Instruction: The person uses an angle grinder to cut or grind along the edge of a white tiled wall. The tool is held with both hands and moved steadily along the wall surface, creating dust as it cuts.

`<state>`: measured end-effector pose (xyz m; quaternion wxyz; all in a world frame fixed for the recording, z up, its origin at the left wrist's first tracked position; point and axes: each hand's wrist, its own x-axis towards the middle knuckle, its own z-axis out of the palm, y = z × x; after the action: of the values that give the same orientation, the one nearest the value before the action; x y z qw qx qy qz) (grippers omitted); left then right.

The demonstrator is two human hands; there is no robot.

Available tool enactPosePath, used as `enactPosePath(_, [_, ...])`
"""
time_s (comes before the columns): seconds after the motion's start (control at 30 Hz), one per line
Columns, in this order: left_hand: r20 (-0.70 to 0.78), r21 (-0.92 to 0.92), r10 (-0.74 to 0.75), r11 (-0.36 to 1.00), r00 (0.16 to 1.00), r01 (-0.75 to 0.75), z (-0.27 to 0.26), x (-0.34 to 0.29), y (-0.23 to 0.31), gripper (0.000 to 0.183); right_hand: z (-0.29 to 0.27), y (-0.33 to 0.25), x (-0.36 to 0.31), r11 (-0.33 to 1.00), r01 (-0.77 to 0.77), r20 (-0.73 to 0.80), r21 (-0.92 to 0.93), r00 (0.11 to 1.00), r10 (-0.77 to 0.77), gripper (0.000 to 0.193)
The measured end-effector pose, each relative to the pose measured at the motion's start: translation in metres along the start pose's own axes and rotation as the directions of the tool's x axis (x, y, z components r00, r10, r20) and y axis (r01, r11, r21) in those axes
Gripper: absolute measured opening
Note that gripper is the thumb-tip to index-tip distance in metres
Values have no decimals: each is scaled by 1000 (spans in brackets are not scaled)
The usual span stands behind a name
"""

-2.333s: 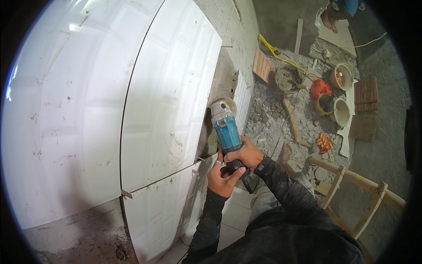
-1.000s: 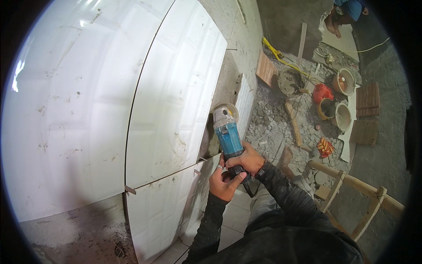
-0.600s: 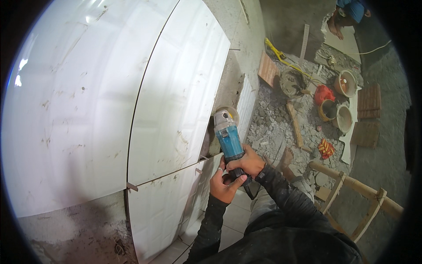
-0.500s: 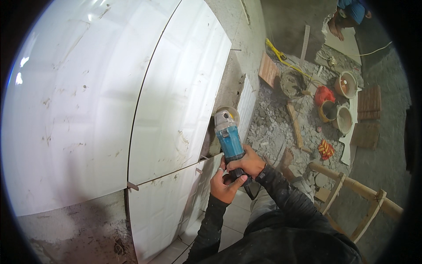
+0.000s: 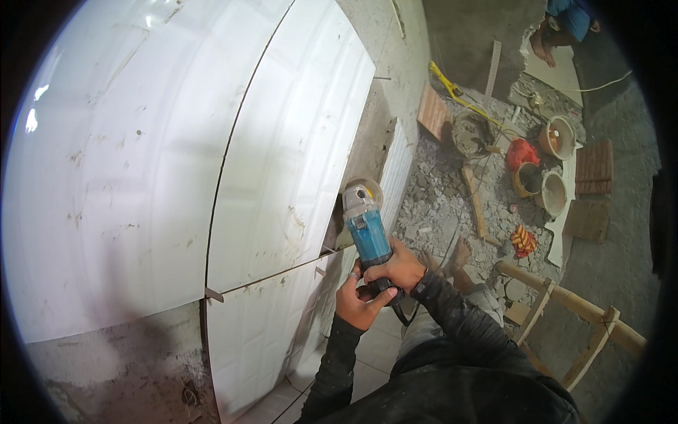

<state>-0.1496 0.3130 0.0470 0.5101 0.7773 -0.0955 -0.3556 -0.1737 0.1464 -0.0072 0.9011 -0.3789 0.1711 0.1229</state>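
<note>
Both my hands hold a blue angle grinder [image 5: 371,237] with a grey metal head and a pale disc. My left hand [image 5: 359,302] is closed round the black rear end of its body, near the cord. Further up, my right hand [image 5: 400,267] wraps the body from the right side. The grinder's head lies beside the right edge of a large white wall tile [image 5: 282,169], in front of a bare gap in the wall. I cannot tell whether the disc touches anything. Below sits a lower white tile [image 5: 258,339], with a small wedge [image 5: 214,295] at the joint.
Rubble [image 5: 441,191] covers the floor to the right, with several buckets [image 5: 553,193], a red plastic bag [image 5: 521,154] and a wooden stick [image 5: 474,201]. A wooden ladder [image 5: 565,297] lies at the lower right. At the top right another person's feet [image 5: 542,48] show.
The grinder's head has dropped slightly lower along the tile edge. My hands keep the same grip. The view has shifted a little.
</note>
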Motion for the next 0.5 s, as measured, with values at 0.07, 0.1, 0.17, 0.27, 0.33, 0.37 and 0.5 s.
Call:
enactPosePath(0.07, [-14,-1,-20,1000,1000,20,0,-3,0,98,2,0,-1,1000,-13,-4,4,1000,13,36])
enactPosePath(0.1, [-28,32,2,999,1000,-1,0,-5,0,97,3,-1,-3,1000,-6,11,3,1000,6,36])
enactPosePath(0.17, [-61,42,-4,999,998,7,1,-6,-1,94,7,-5,-5,998,-62,-4,-21,998,62,37])
enactPosePath(0.27, [-49,48,1,999,999,2,-1,-9,-3,94,8,-8,-15,997,-69,-38,-27,997,68,40])
enactPosePath(0.33, [-50,89,37,995,998,-33,-1,-10,-4,93,10,-7,-15,998,-51,-17,-26,999,50,42])
enactPosePath(0.37, [-56,72,9,997,998,-5,-2,-10,-4,93,10,-5,-14,999,-42,-7,-24,999,41,43])
enactPosePath(0.5, [-47,112,27,993,999,-22,-3,-12,-7,94,7,7,-9,999,-36,10,-12,999,37,46])
